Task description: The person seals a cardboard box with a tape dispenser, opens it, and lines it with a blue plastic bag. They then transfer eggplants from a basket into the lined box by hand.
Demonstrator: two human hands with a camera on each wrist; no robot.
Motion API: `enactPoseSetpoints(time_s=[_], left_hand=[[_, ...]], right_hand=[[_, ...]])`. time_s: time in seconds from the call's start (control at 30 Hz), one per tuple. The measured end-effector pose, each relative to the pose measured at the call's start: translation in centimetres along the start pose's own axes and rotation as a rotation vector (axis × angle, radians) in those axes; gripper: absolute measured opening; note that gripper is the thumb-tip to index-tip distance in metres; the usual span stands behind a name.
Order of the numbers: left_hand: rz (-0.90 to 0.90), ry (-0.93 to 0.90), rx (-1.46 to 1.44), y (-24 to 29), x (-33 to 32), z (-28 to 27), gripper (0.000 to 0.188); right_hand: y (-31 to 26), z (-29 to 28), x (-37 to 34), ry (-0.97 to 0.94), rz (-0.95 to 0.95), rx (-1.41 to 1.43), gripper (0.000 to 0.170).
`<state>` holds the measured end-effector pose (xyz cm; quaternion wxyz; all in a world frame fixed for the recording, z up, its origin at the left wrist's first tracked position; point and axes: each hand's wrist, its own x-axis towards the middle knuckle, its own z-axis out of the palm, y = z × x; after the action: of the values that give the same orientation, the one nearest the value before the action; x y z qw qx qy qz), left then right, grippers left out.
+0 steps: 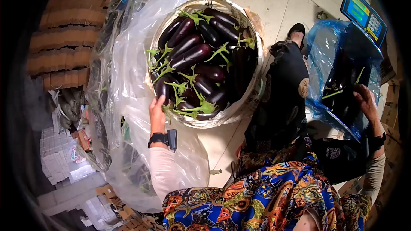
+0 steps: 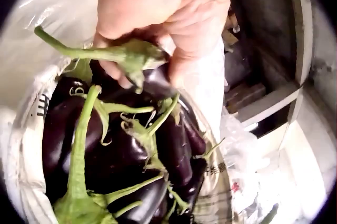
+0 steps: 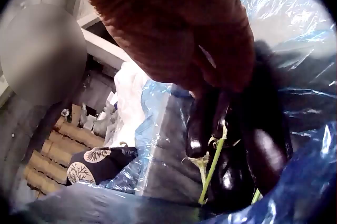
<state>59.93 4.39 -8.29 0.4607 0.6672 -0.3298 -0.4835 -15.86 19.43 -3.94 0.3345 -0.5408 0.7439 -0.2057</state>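
A round, white-lined basket (image 1: 258, 66) is full of dark purple eggplants with green stems. At its lower left edge my left hand (image 1: 157, 113) grips one eggplant (image 1: 162, 89); in the left wrist view the fingers of the left hand (image 2: 163, 18) curl round it near its green cap (image 2: 138, 59). On the right, my right hand (image 1: 367, 102) reaches into a blue plastic bag (image 1: 319, 47) holding several eggplants. The right wrist view has the right hand (image 3: 184, 34) over eggplants (image 3: 266, 139), its fingers curled round one, fingertips partly hidden in shadow.
A scale with a lit display (image 1: 358, 10) stands at the upper right beside the bag. Clear plastic sheeting (image 1: 132, 72) lies left of the basket. My leg (image 1: 278, 98) is between basket and bag. Cartons and stacked brown material (image 1: 70, 30) are at the left.
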Motion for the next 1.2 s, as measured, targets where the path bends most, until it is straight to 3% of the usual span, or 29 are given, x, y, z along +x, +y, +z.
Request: enactPoseSetpoints(time_s=[0.03, 0.13, 0.23, 0.3, 0.33, 0.37, 0.4, 0.43, 0.47, 0.5, 0.53, 0.57, 0.6, 0.63, 0.7, 0.73, 0.77, 0.8, 0.83, 0.87, 0.97, 1.03, 1.13, 1.2], left_hand=[[-0.068, -0.089, -0.098, 1.5, -0.4, -0.7, 0.035], [-0.189, -0.114, -0.487, 4.8, -3.4, -1.1, 0.044], [-0.119, -0.199, -0.556, 7.1, -5.1, 0.5, 0.050], [-0.167, -0.210, -0.567, 9.2, -7.0, 3.9, 0.049], [-0.298, -0.262, -0.606, 9.9, -7.8, 5.3, 0.048], [-0.436, -0.272, -0.593, 11.1, -8.8, 7.4, 0.048], [-0.407, -0.237, -0.465, 11.4, -9.3, 10.3, 0.048], [-0.384, -0.200, -0.335, 11.7, -9.8, 13.1, 0.048], [-0.396, -0.289, -0.214, 11.6, -10.0, 15.4, 0.046], [-0.479, -0.195, -0.204, 13.2, -9.6, 20.3, 0.047], [-0.418, -0.622, 0.141, 14.0, -11.0, 19.7, 0.046], [-0.461, -0.628, 0.219, 14.6, -10.4, 22.4, 0.045], [-0.414, -0.686, 0.284, 16.4, -10.1, 25.8, 0.046], [-0.369, -0.744, 0.357, 18.6, -9.5, 30.3, 0.047], [-0.354, -1.023, 0.162, 21.4, -3.1, 38.7, 0.048], [-0.013, -0.939, -0.192, 24.5, -7.2, 45.5, 0.048], [0.101, -1.195, -0.197, 27.5, -2.9, 50.1, 0.053], [0.255, -1.145, -0.246, 30.6, -5.8, 53.7, 0.063], [0.248, -1.244, -0.217, 32.4, -6.4, 56.5, 0.075], [0.263, -1.214, -0.125, 32.5, -7.1, 58.7, 0.073], [0.338, -1.320, 0.115, 30.4, -9.4, 58.0, 0.066], [0.321, -1.259, 0.117, 27.7, -9.4, 53.8, 0.054], [0.237, -1.093, 0.212, 22.8, -6.0, 44.2, 0.046], [0.180, -0.876, 0.187, 21.0, -2.3, 36.0, 0.043]], right_hand=[[-0.8, -0.4, 0.0, -0.026, 0.029, -0.018, 0.031], [-1.1, -0.2, 0.0, -0.025, 0.029, -0.004, 0.032], [-1.9, 0.3, -0.2, -0.029, 0.038, 0.112, 0.031], [-2.4, 0.5, -0.6, -0.029, 0.066, 0.211, 0.030], [-0.5, 0.9, -0.2, -0.061, 0.073, 0.297, 0.028], [-1.7, 0.3, -0.1, -0.125, 0.018, 0.060, 0.029], [-0.4, 0.8, -0.3, -0.110, -0.047, 0.009, 0.031], [-3.4, 0.0, -0.9, -0.142, 0.027, -0.078, 0.030], [-1.6, 0.5, -1.1, -0.138, -0.076, -0.085, 0.027], [-0.2, -1.6, -1.5, -0.082, -0.039, -0.017, 0.030], [-3.1, 0.0, -1.3, -0.171, -0.114, -0.046, 0.030], [-3.3, -0.1, -1.5, -0.205, -0.061, -0.059, 0.031], [-3.9, -0.1, -1.6, -0.205, -0.015, -0.079, 0.031], [-3.0, 0.4, -1.6, -0.179, -0.085, -0.105, 0.032], [-3.8, 0.0, -1.7, -0.205, -0.008, -0.057, 0.034], [-3.2, 0.3, -1.5, -0.199, -0.015, -0.063, 0.036], [-3.1, 0.3, -1.6, -0.185, -0.018, -0.075, 0.036], [-3.0, 0.3, -1.6, -0.168, -0.019, -0.087, 0.036], [-2.9, 0.1, -1.6, -0.148, -0.022, -0.102, 0.036], [-3.1, -0.2, -1.9, -0.129, 0.014, -0.069, 0.037], [-2.9, -0.1, -2.2, -0.124, -0.007, -0.073, 0.037], [-3.5, -0.1, -2.1, -0.161, -0.025, -0.119, 0.033], [-4.5, 0.1, -2.1, -0.189, -0.091, -0.147, 0.031], [-5.5, 0.3, -2.3, -0.201, -0.127, -0.108, 0.027]])
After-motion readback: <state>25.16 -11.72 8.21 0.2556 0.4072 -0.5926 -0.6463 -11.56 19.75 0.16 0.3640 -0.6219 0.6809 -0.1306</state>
